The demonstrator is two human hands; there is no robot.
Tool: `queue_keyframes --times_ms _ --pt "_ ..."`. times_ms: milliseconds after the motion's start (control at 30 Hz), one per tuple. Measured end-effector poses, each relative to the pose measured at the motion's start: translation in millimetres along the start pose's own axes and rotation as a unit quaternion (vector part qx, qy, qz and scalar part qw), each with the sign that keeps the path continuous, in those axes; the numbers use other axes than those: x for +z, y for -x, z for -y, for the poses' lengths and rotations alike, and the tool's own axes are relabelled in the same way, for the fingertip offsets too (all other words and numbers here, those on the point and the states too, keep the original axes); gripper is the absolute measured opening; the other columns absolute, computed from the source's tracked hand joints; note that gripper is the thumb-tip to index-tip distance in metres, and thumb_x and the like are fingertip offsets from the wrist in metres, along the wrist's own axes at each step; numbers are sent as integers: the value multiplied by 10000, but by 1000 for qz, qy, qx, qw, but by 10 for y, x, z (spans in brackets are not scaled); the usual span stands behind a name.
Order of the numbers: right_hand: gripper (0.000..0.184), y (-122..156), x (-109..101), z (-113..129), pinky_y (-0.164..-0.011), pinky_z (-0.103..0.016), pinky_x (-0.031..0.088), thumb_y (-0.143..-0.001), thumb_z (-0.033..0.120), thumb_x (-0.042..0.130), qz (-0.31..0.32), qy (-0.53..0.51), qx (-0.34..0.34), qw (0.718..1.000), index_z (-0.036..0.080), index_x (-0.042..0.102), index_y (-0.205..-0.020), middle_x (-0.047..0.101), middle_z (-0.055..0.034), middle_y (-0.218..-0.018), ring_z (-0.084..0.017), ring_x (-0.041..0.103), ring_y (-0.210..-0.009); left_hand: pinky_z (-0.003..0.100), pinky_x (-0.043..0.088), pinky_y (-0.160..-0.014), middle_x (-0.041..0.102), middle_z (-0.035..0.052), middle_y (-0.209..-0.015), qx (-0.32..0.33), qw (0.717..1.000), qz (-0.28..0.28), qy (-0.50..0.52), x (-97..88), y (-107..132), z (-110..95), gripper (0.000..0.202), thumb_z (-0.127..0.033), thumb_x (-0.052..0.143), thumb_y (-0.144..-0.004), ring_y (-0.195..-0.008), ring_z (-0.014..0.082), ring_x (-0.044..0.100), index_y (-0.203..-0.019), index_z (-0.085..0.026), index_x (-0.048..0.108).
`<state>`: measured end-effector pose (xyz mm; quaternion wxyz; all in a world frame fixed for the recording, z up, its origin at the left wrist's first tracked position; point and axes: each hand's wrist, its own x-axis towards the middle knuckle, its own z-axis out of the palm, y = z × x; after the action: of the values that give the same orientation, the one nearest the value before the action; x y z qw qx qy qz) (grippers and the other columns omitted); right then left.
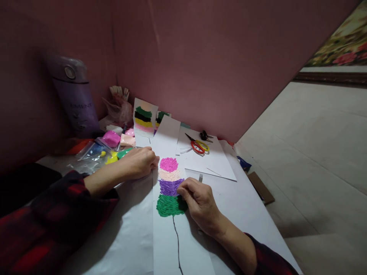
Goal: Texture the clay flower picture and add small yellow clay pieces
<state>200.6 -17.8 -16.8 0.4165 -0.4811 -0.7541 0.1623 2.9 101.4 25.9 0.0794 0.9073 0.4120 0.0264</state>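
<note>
A long white paper strip [166,244] lies before me with bands of textured modelling clay: a pink top [169,164], a pale peach band [169,175], a purple band [169,187] and a green base [169,205]. From the green runs a dark drawn line [178,244]. My right hand [202,204] is closed, thumb and fingertips pinched at the purple band's right edge; anything between them is hidden. Grey fork tines [200,177] show just beyond its knuckles. Curled fingers close my left hand [143,162] beside the pink clay; whatever it may hold is hidden.
Bags of coloured clay [111,139] lie at the left, near a purple bottle [76,97]. Red-and-yellow scissors [197,147] rest on white sheets [212,162] at the back. A striped clay card [145,116] leans against the pink wall [195,68].
</note>
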Motion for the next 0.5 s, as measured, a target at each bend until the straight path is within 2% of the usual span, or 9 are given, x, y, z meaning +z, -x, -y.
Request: queue_keyframes --times_ms 267,500 --pt "223 -4 20 -18 -572 -261 406 -921 154 501 11 16 -2 1000 189 572 -713 567 -4 -662 -133 512 -606 299 352 -616 634 120 -865 -1 1000 3 -2 -6 3 -10 258 -185 462 -827 -678 181 559 -735 -187 703" --pt "200 -9 -2 0 -573 -257 440 -915 144 514 -26 -1 17 1000 188 599 -739 607 -10 -677 -136 549 -611 281 366 -631 637 104 -872 2 1000 2 -2 5 -3 7 259 -188 459 -824 -690 172 565 -747 -197 706"
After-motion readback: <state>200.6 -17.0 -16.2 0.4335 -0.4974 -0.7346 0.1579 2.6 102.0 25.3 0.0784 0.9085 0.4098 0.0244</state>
